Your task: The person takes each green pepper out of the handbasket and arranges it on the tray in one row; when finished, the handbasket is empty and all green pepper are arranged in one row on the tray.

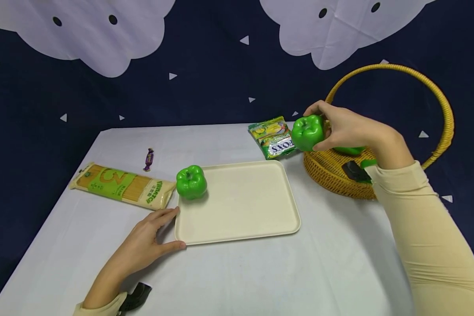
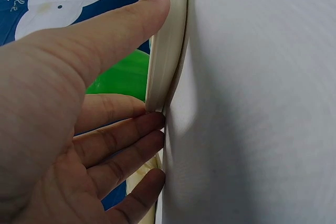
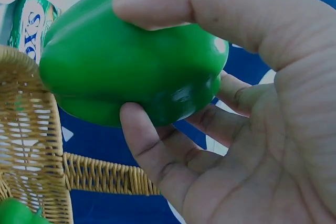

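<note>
My right hand (image 1: 345,127) grips a green bell pepper (image 1: 307,133) above the left rim of the wicker basket (image 1: 320,173). In the right wrist view, the thumb lies across one side of the pepper (image 3: 131,61) and fingers support the other. A second green bell pepper (image 1: 191,182) sits in the far left corner of the cream tray (image 1: 245,202). My left hand (image 1: 142,243) rests at the tray's near left corner, thumb on the front edge and fingertips on the left side. The left wrist view has those fingers fairly straight against the tray rim (image 2: 170,40).
More green produce (image 1: 349,150) lies inside the basket, partly hidden by my right arm; a tall handle (image 1: 446,109) arches over it. A green FOX'S candy bag (image 1: 274,137) lies left of the basket. A pasta pack (image 1: 122,185) and a purple-wrapped candy (image 1: 149,159) lie left of the tray.
</note>
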`<move>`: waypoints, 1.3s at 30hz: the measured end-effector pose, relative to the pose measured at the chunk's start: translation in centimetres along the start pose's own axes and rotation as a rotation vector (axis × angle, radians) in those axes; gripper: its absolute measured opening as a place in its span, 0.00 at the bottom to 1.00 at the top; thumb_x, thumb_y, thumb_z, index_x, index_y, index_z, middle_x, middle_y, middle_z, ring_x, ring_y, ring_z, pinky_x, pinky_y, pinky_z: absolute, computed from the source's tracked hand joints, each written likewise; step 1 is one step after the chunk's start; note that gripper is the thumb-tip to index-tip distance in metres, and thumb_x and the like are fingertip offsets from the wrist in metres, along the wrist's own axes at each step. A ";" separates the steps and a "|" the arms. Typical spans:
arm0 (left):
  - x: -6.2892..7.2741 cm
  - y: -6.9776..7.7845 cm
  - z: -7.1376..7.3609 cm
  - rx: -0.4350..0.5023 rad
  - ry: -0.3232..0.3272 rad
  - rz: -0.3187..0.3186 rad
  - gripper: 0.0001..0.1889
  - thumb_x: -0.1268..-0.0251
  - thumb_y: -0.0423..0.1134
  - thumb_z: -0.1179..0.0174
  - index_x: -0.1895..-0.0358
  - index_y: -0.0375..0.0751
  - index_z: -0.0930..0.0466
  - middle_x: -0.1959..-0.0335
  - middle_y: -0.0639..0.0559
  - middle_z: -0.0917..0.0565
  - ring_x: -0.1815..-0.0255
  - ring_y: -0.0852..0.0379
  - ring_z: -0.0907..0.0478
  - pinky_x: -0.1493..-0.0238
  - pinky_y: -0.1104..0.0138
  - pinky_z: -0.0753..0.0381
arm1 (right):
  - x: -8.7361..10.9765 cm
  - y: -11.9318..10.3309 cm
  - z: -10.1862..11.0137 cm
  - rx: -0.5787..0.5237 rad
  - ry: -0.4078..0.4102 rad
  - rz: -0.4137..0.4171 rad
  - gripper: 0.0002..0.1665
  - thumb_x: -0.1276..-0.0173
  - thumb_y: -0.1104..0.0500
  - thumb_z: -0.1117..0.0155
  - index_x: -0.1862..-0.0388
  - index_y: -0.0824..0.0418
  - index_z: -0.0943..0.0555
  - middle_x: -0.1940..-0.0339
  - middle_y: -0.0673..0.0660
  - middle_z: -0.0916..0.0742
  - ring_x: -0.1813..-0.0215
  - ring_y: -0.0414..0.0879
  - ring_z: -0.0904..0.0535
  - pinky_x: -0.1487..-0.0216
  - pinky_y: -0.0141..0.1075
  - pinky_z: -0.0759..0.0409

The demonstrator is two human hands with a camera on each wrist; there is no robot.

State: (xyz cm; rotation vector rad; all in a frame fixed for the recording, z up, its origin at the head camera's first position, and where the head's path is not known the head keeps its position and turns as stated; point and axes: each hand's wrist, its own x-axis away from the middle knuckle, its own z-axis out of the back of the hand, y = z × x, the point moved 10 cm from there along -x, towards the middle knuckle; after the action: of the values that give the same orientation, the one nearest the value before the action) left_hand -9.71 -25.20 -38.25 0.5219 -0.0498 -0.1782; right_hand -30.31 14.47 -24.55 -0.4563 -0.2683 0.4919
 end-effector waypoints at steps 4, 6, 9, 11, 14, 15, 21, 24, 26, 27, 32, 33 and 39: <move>0.0 0.0 0.0 -0.002 0.003 0.000 0.50 0.45 0.60 0.19 0.24 0.35 0.25 0.26 0.33 0.22 0.24 0.29 0.27 0.29 0.33 0.23 | -0.4 -0.4 -0.5 0.006 -0.002 0.027 0.57 0.40 0.61 0.16 0.17 0.57 0.38 0.30 0.65 0.22 0.41 0.58 0.21 0.39 0.51 0.19; 0.0 -0.1 0.0 -0.003 0.004 -0.001 0.50 0.45 0.60 0.19 0.24 0.35 0.25 0.26 0.33 0.22 0.24 0.29 0.27 0.29 0.34 0.23 | -0.5 -0.7 -0.7 0.011 -0.005 0.044 0.58 0.40 0.61 0.16 0.16 0.56 0.38 0.29 0.66 0.22 0.39 0.59 0.21 0.38 0.54 0.19; 0.0 -0.1 0.0 -0.003 0.006 -0.001 0.50 0.45 0.60 0.19 0.24 0.35 0.25 0.26 0.33 0.22 0.24 0.29 0.27 0.29 0.34 0.23 | -0.7 -1.2 -1.1 0.007 -0.001 0.067 0.56 0.40 0.61 0.16 0.16 0.57 0.36 0.27 0.65 0.23 0.37 0.60 0.21 0.35 0.58 0.19; 0.0 -0.1 0.0 -0.005 0.005 0.001 0.50 0.45 0.60 0.19 0.24 0.35 0.25 0.26 0.33 0.22 0.24 0.28 0.27 0.28 0.34 0.23 | -0.8 -1.6 -1.4 -0.001 0.002 0.082 0.54 0.41 0.62 0.16 0.18 0.58 0.34 0.28 0.64 0.22 0.37 0.60 0.20 0.34 0.58 0.19; 0.0 -0.2 -0.1 -0.009 0.004 0.007 0.50 0.45 0.59 0.19 0.24 0.35 0.25 0.25 0.33 0.23 0.24 0.28 0.27 0.28 0.33 0.24 | -1.1 -2.3 -2.0 -0.033 -0.003 0.098 0.51 0.41 0.64 0.17 0.21 0.58 0.32 0.29 0.63 0.21 0.38 0.59 0.19 0.33 0.57 0.18; 0.0 -0.2 -0.1 -0.010 0.003 0.009 0.50 0.46 0.59 0.19 0.24 0.35 0.25 0.25 0.33 0.23 0.24 0.28 0.28 0.28 0.33 0.24 | -1.2 -2.5 -2.3 -0.047 -0.009 0.102 0.51 0.41 0.65 0.17 0.21 0.58 0.32 0.30 0.62 0.21 0.39 0.58 0.18 0.33 0.57 0.18; 0.0 -0.2 -0.1 -0.008 -0.001 0.015 0.50 0.46 0.59 0.18 0.23 0.36 0.25 0.25 0.33 0.23 0.23 0.28 0.28 0.28 0.32 0.25 | -2.2 -3.8 -3.7 -0.072 -0.026 0.149 0.48 0.41 0.65 0.17 0.24 0.59 0.31 0.30 0.62 0.20 0.37 0.57 0.18 0.32 0.56 0.17; 0.0 -0.2 -0.1 -0.004 -0.002 0.014 0.49 0.45 0.59 0.19 0.23 0.36 0.25 0.25 0.33 0.23 0.23 0.28 0.28 0.28 0.32 0.25 | -2.7 -4.6 -4.4 -0.091 -0.031 0.193 0.48 0.41 0.65 0.16 0.25 0.59 0.31 0.30 0.60 0.19 0.35 0.55 0.19 0.30 0.55 0.17; 0.0 -0.2 -0.1 -0.002 -0.002 0.011 0.49 0.45 0.59 0.19 0.23 0.36 0.25 0.25 0.33 0.23 0.23 0.27 0.28 0.28 0.32 0.25 | -3.0 -5.1 -5.0 -0.097 -0.036 0.221 0.48 0.42 0.64 0.16 0.25 0.59 0.31 0.30 0.60 0.19 0.34 0.55 0.19 0.29 0.55 0.18; 0.0 -0.2 -0.1 -0.001 -0.002 0.010 0.49 0.45 0.59 0.19 0.23 0.36 0.25 0.25 0.32 0.23 0.24 0.27 0.28 0.28 0.32 0.24 | -3.2 -5.3 -5.2 -0.098 -0.038 0.236 0.49 0.42 0.65 0.16 0.25 0.60 0.31 0.29 0.60 0.19 0.34 0.55 0.19 0.29 0.55 0.18; 0.0 -0.3 -0.1 -0.002 -0.001 0.011 0.49 0.45 0.59 0.18 0.23 0.36 0.25 0.25 0.32 0.23 0.23 0.27 0.28 0.28 0.32 0.25 | -4.1 -6.5 -6.7 -0.088 -0.057 0.290 0.50 0.42 0.65 0.16 0.24 0.62 0.32 0.30 0.63 0.19 0.33 0.58 0.20 0.27 0.57 0.20; 0.0 -0.3 -0.1 -0.001 -0.001 0.013 0.49 0.46 0.59 0.18 0.23 0.36 0.25 0.25 0.33 0.23 0.23 0.27 0.28 0.28 0.32 0.25 | -4.2 -6.8 -7.1 -0.100 -0.064 0.307 0.50 0.42 0.65 0.15 0.24 0.62 0.32 0.30 0.63 0.19 0.32 0.58 0.21 0.28 0.57 0.19; 0.0 -0.2 -0.1 -0.002 -0.001 0.007 0.50 0.45 0.59 0.18 0.23 0.35 0.25 0.26 0.33 0.22 0.24 0.28 0.27 0.28 0.32 0.24 | -5.1 -8.6 -8.6 -0.142 -0.081 0.394 0.48 0.44 0.66 0.14 0.27 0.64 0.29 0.31 0.62 0.18 0.32 0.56 0.22 0.27 0.54 0.20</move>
State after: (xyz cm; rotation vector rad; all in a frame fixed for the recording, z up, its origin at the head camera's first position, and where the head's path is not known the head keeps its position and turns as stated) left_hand -9.78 -25.35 -38.43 0.5192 -0.0524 -0.1719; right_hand -28.21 2.12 -28.56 -0.6326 -0.2937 0.8811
